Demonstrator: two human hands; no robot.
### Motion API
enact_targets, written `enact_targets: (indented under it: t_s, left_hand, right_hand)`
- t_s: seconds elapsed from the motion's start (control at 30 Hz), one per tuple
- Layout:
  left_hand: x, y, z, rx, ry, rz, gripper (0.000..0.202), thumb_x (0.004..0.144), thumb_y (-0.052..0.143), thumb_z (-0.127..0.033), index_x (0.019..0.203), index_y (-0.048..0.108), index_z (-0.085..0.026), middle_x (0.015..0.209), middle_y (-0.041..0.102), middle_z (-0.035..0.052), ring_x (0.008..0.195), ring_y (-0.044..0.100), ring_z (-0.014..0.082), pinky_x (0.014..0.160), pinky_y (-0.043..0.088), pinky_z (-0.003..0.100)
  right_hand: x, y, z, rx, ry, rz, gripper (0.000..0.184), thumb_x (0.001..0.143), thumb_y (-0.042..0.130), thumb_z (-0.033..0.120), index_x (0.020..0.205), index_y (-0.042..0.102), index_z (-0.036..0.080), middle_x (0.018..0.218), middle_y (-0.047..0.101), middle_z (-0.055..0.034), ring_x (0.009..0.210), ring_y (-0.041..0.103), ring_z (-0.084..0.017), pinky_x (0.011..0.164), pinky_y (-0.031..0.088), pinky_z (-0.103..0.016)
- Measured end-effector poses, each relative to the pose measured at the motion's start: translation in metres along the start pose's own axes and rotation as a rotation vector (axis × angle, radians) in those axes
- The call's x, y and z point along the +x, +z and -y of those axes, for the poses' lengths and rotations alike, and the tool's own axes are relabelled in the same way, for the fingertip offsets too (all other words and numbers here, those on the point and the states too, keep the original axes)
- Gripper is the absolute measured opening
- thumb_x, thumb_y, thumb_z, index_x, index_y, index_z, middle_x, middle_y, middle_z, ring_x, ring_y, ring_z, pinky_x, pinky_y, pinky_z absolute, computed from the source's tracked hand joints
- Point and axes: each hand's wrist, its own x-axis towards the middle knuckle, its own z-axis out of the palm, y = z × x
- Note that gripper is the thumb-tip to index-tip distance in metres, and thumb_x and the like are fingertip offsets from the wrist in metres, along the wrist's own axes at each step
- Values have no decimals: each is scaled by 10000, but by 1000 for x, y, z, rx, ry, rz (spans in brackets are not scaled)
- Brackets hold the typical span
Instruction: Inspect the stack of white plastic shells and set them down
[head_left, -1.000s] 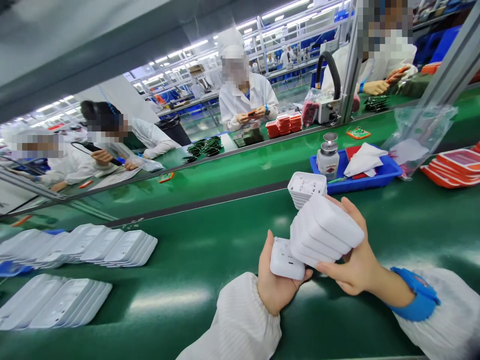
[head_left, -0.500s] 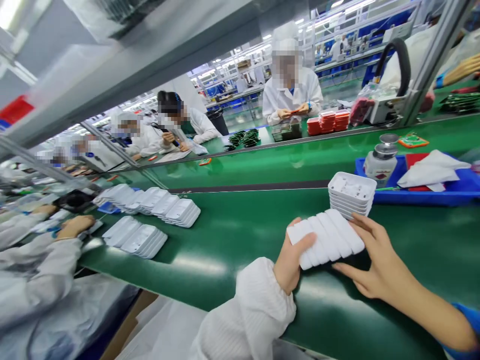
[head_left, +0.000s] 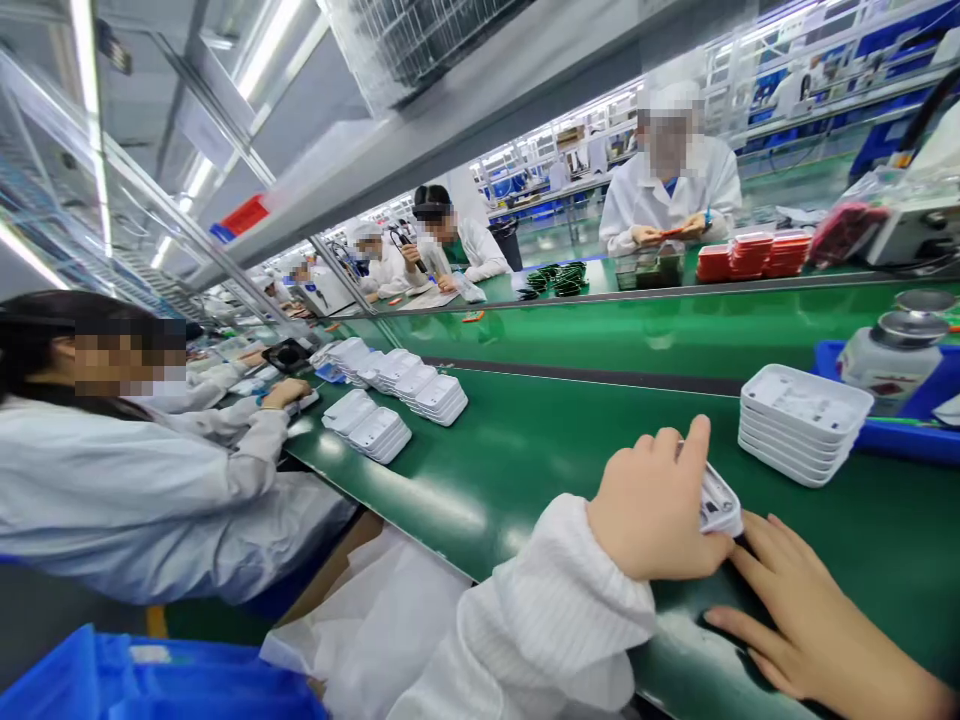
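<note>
My left hand (head_left: 652,505) is wrapped over the white plastic housings (head_left: 721,502), its back toward me. Most of the stack lies hidden behind my fingers; the open inner side of the top housing shows at the right end. My right hand (head_left: 799,620) is low over the green work surface, fingers and thumb spread apart. Its upper fingertips come close to the stack's lower right corner; whether they touch it I cannot tell. Just beyond both hands stands a neat stack of white housings (head_left: 802,425), open side up.
More housing stacks (head_left: 397,375) lie to the left on the green bench (head_left: 517,420). A blue tray (head_left: 900,440) with a metal-topped bottle (head_left: 892,350) is at right. Co-workers sit at left and across the bench. A blue bin (head_left: 150,680) stands lower left.
My left hand has turned over with the housings, bringing its back and the housings' inner side into view. The right hand appears lower, fingers still spread. The view has swung left.
</note>
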Motion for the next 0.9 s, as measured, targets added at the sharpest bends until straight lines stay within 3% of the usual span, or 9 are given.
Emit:
enact_targets:
  t_s: [0.13, 0.23, 0.4, 0.53, 0.63, 0.77, 0.9]
  left_hand:
    - [16, 10, 4, 122, -36, -1, 906, 607, 630, -181, 1444, 292, -101, 1216, 487, 239, 1084, 440, 484, 954, 263, 614]
    - [22, 11, 11, 98, -16, -32, 919, 586, 632, -168, 1441, 298, -121, 1298, 457, 242, 1140, 409, 484, 981, 231, 603]
    - [8, -13, 29, 223, -26, -78, 868, 670, 622, -227, 1452, 261, -116, 1471, 307, 213, 1285, 308, 438, 1041, 204, 540]
    - [-12, -53, 60, 405, -183, -141, 858, 676, 645, -267, 1439, 280, -126, 1492, 287, 189, 1345, 272, 376, 1085, 204, 464]
    - [-28, -96, 93, 832, -437, -54, 860, 739, 602, -349, 1457, 195, -106, 1519, 237, 166, 1368, 266, 316, 1083, 262, 407]
    - [-53, -162, 142, 961, -620, -49, 899, 719, 654, -398, 1420, 240, -17, 1451, 333, 240, 1307, 366, 370, 1031, 342, 430]
    - [-78, -212, 183, 1072, -744, -160, 783, 772, 604, -384, 1384, 299, -4, 1434, 353, 248, 1317, 336, 375, 1033, 334, 469]
  right_hand:
    - [2, -3, -3, -93, -49, -38, 447, 828, 549, 424, 1136, 610, 105, 1177, 544, -220, 1045, 537, -409, 792, 481, -613]
    - [2, -7, -5, -122, -71, -46, 404, 819, 533, 404, 1093, 651, 133, 1162, 570, -198, 1045, 549, -396, 776, 506, -582]
    - [-3, -7, -5, -122, -71, -33, 371, 817, 557, 376, 1085, 672, 146, 1219, 553, -177, 1079, 535, -395, 777, 524, -549]
    - [-5, -5, -4, -68, -36, -5, 380, 820, 560, 360, 1122, 657, 150, 1236, 544, -163, 1117, 510, -395, 821, 509, -545]
    - [-5, -4, -3, -40, -15, 5, 382, 816, 562, 347, 1128, 654, 146, 1233, 542, -165, 1129, 497, -400, 833, 501, -554]
    - [-3, -2, -1, -27, 8, 24, 379, 812, 570, 324, 1128, 659, 133, 1228, 537, -174, 1125, 494, -387, 842, 509, -540]
    - [0, 0, -1, 16, 50, 65, 394, 818, 579, 322, 1157, 650, 136, 1247, 518, -175, 1137, 476, -373, 872, 497, -535]
